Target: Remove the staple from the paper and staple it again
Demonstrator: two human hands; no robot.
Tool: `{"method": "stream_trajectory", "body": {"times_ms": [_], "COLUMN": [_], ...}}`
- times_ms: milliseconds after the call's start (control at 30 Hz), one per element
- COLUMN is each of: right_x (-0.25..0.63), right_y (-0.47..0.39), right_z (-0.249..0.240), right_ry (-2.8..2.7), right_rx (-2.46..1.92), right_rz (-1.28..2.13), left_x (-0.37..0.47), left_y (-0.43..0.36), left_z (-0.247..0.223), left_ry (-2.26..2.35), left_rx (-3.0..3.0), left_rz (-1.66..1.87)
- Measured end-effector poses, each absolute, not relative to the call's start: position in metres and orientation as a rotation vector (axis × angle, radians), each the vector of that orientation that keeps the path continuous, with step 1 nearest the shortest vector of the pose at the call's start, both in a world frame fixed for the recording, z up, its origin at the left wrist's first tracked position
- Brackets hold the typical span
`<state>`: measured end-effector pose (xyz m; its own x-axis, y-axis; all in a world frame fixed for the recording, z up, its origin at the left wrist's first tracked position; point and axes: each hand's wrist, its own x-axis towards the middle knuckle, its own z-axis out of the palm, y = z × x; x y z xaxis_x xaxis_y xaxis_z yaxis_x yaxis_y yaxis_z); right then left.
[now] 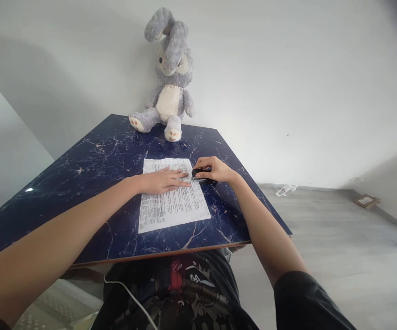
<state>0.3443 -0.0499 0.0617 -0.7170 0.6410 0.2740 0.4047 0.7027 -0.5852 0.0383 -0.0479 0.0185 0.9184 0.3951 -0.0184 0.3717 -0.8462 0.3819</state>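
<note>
A printed sheet of paper (181,206) lies on the dark blue marbled table (116,142). Flat across its upper middle rests my left hand (162,181), fingers stretched out toward the right. My right hand (219,169) is closed round a black stapler (207,180) at the sheet's right edge. The stapler's front end touches or overlaps that edge; whether paper sits inside its jaws cannot be made out.
A grey plush rabbit (169,101) sits at the table's far edge against the wall. On the floor to the right are a clear plastic item (286,190) and a brown box (366,200). A white cable (133,295) hangs over my lap.
</note>
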Motion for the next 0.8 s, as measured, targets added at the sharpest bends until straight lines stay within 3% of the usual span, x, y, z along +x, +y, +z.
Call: {"method": "stream_trajectory", "body": {"times_ms": [800], "right_x": [0.3375], "right_y": [-0.0547], "right_z": [0.0634], "right_ry": [-2.475], "right_rx": [-0.801], "right_rz": [0.683], "left_x": [0.0427], "left_y": [-0.046], "left_z": [0.0185], "left_ry": [0.573], "left_rx": [2.699], "left_rz": [0.102]}}
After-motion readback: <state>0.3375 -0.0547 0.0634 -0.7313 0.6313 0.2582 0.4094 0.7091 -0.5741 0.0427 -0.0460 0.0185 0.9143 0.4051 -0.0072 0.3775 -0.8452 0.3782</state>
